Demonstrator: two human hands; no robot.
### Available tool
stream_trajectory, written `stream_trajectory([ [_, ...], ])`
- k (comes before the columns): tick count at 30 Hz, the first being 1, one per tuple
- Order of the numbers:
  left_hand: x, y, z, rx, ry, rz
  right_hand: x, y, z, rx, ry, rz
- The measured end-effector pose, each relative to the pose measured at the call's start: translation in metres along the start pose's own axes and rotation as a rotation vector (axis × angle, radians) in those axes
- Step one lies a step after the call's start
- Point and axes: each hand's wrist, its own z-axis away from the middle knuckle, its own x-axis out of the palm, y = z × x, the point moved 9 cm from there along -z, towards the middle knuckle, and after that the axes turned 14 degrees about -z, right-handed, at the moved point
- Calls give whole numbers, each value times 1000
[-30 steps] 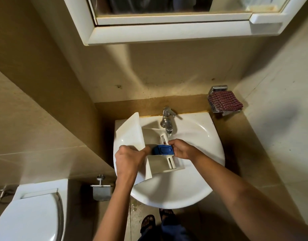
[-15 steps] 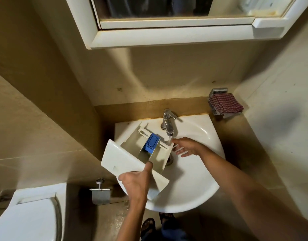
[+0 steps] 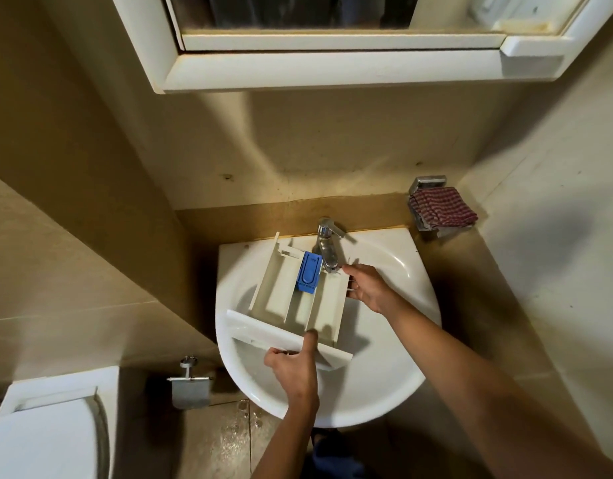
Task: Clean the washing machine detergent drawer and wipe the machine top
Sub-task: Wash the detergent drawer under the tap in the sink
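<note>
The drawer (image 3: 281,292) is held over the sink (image 3: 401,340), lying nearly flat with its open side up. Its far end reaches the sink's far left rim and its wide front panel (image 3: 263,331) is on the near side.

The left hand (image 3: 293,369) grips the front panel near its right end, thumb laid on top and pointing away, fingers curled under the panel's near edge. The right hand (image 3: 367,288) holds the drawer's right wall toward its far end, thumb above and fingers wrapped around the edge.

The drawer has three long compartments. A blue insert (image 3: 309,273) sits at the far end of the middle one, just left of the tap (image 3: 327,250). The tap's spout hangs over the drawer's far right corner, close to the right thumb. I cannot tell whether water is running.

Far right of the sink, a red checked cloth (image 3: 441,207) lies folded on a metal holder on the wall. A white mirror cabinet (image 3: 332,70) hangs above. A toilet (image 3: 39,433) is at the near left, with a metal paper holder (image 3: 189,388) between it and the sink. The floor below the sink looks wet.
</note>
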Motion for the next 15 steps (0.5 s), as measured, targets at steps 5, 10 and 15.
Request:
stream_trajectory([
  [5, 8, -10, -7, 1, -7, 6, -4, 0, -4, -74, 25, -25],
  [10, 14, -18, -9, 0, -54, 22, -2, 3, -7, -75, 43, -50],
  [15, 20, -22, -14, -9, -95, 15, -3, 4, -13, -73, 64, -42],
])
